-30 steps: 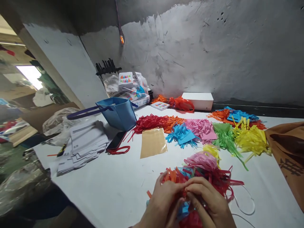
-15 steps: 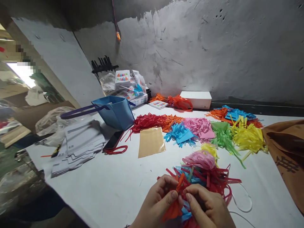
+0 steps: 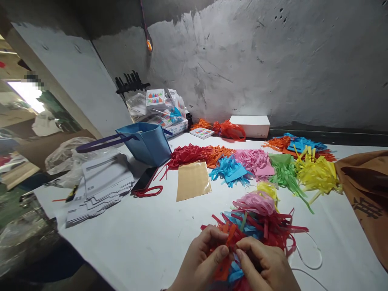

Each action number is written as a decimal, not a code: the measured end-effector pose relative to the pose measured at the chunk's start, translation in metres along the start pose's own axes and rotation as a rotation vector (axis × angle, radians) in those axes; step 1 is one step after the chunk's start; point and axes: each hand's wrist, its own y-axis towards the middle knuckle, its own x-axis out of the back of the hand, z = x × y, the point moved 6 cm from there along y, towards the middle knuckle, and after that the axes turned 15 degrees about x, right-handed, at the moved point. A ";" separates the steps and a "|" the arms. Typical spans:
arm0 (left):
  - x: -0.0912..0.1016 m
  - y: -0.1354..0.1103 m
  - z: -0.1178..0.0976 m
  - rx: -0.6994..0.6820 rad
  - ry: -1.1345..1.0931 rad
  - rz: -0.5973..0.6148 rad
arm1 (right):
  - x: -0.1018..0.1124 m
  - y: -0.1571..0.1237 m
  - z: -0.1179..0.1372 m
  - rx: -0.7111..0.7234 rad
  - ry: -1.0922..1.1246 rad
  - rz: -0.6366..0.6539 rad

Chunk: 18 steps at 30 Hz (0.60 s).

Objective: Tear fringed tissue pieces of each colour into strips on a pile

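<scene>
At five o'clock above a smooth white table (image 3: 136, 242), pinching a fringed orange paper tassel (image 3: 231, 233) in left hand (image 3: 201, 256) and right hand (image 3: 265, 260).

It looks like a workshop: patchy wall (image 3: 236, 60), worktable (image 3: 145, 230), piles of coloured strips (image 3: 190, 157).

One left hand (image 3: 198, 262), one right hand (image 3: 266, 264), one counter (image 3: 145, 238).
Two orange fringe piles (image 3: 220, 156), one red pile (image 3: 194, 156), one pink pile (image 3: 256, 161), one blue pile (image 3: 233, 171), one green pile (image 3: 285, 171), one yellow pile (image 3: 319, 176), one orange-and-blue pile (image 3: 306, 144), one mixed heap (image 3: 274, 224), one blue bag (image 3: 148, 145), one phone (image 3: 144, 179), one tan sheet (image 3: 193, 182), one white box (image 3: 250, 126), one red plastic bag (image 3: 232, 131), one brown cloth (image 3: 363, 173); white sheets (image 3: 106, 178) too overlapped to count.
</scene>
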 end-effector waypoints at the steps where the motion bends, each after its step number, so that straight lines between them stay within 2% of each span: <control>1: 0.003 -0.001 -0.002 -0.097 0.122 -0.039 | 0.000 0.001 -0.001 -0.010 -0.002 0.030; 3: 0.006 -0.007 -0.009 -0.325 0.369 -0.118 | -0.002 0.003 -0.005 -0.046 0.056 0.114; 5: 0.004 -0.013 -0.017 -0.493 0.571 -0.166 | -0.003 0.005 -0.009 -0.122 0.218 0.151; 9: -0.007 -0.021 -0.036 -0.646 0.825 -0.165 | -0.014 0.003 -0.014 -0.359 0.676 0.152; 12: -0.017 -0.028 -0.044 -0.764 0.907 -0.144 | -0.025 0.000 -0.012 -0.392 0.760 0.200; 14: -0.021 -0.028 -0.042 -0.811 0.939 -0.135 | -0.021 0.004 -0.015 -0.336 0.636 0.126; 16: -0.023 -0.027 -0.037 -0.827 0.973 -0.137 | -0.007 0.012 -0.015 -0.217 0.477 -0.026; 18: -0.021 -0.025 -0.033 -0.802 1.030 -0.134 | 0.012 0.019 -0.016 -0.162 0.451 -0.197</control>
